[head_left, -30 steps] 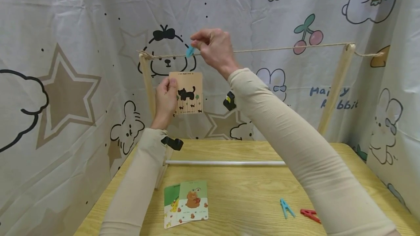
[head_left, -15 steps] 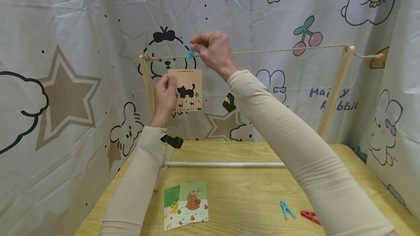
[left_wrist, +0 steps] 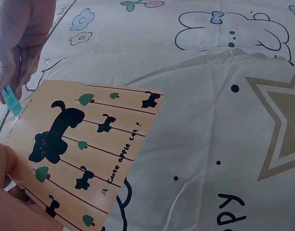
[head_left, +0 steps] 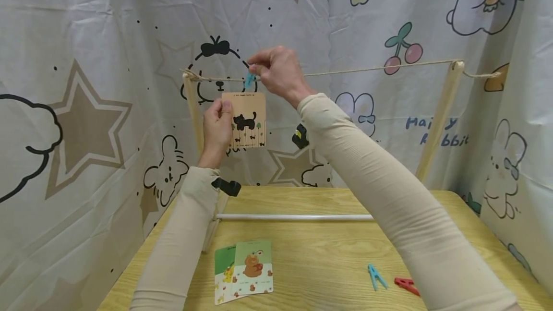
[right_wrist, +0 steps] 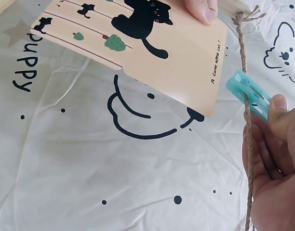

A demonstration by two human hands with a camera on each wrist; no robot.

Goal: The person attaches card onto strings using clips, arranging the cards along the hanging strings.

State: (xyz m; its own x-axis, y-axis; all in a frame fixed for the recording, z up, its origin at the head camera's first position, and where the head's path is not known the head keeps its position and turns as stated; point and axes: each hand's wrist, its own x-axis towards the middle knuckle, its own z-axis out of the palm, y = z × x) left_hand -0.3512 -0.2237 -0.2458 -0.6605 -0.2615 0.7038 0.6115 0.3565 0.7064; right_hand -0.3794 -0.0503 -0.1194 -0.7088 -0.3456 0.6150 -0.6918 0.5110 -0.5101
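My left hand [head_left: 218,126] pinches a peach-coloured card [head_left: 249,121] with a black cat on it by its left edge, thumb in front. The card hangs upright just below the twine [head_left: 341,71]. Above it, my right hand [head_left: 278,71] pinches a light blue clothespin [head_left: 249,79] between thumb and fingers. In the right wrist view the clothespin [right_wrist: 248,89] overlaps the twine [right_wrist: 249,159], its nose pointing toward the top edge of the card [right_wrist: 186,62]. A small gap shows between the clothespin and the card there.
Wooden posts [head_left: 440,119] hold the twine at both ends, and a white rod [head_left: 294,217] runs low between them. On the table [head_left: 319,263] lie two overlapping green cards [head_left: 254,268], a blue clothespin [head_left: 377,277] and a red clothespin [head_left: 406,285]. A patterned curtain [head_left: 129,23] hangs behind.
My right hand has come down slightly with the clothespin, toward the top of the card, and the twine sits a little lower. My left hand rose slightly with the card, then stayed nearly still.
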